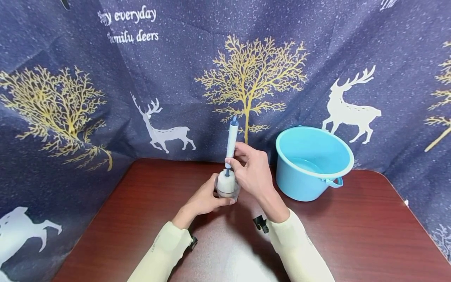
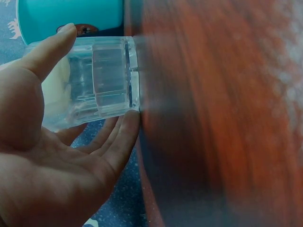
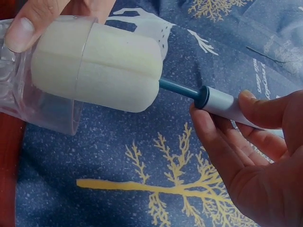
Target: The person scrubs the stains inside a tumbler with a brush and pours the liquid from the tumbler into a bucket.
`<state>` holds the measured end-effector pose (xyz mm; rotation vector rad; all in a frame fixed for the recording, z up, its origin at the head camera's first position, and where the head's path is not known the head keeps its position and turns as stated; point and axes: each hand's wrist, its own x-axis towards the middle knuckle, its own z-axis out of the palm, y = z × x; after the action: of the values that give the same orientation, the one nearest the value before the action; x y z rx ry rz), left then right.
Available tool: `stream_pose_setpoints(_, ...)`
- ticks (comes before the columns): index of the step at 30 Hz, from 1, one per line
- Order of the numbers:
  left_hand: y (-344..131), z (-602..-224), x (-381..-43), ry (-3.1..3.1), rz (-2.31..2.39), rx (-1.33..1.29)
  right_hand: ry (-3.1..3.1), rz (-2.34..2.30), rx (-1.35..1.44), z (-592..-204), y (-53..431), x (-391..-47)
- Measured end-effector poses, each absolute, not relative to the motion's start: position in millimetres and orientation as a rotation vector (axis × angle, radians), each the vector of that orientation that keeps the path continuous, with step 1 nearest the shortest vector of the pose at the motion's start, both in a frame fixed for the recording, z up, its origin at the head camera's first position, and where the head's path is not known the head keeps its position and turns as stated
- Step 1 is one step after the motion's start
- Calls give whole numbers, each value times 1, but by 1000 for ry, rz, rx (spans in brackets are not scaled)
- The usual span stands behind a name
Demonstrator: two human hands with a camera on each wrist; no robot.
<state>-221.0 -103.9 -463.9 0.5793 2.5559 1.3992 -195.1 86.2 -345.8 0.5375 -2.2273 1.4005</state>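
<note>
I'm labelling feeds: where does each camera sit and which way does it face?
Head: on the head, facing forward and down over the table; left hand, right hand and sleeves show.
Left wrist: on that wrist, facing the clear cup; left hand shows.
Right wrist: on that wrist, facing the sponge brush; right hand and left fingers show.
Both wrist views share the clear cup.

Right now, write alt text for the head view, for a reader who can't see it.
A person's right hand holds an upright sponge brush with a light-blue handle, its white head partly inside a clear cup gripped by the left hand. To the right, a blue bucket stands on a reddish-brown table, before a printed navy cloth.
</note>
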Motion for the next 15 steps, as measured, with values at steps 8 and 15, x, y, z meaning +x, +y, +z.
stream_pose_setpoints(8,-104,-464,-221,2591,1385,567,-2224,1410,520,-348,85,-198)
stream_pose_setpoints(15,-104,-464,-220,2620,1379,583,-2203,1421,514,-350,85,-200)
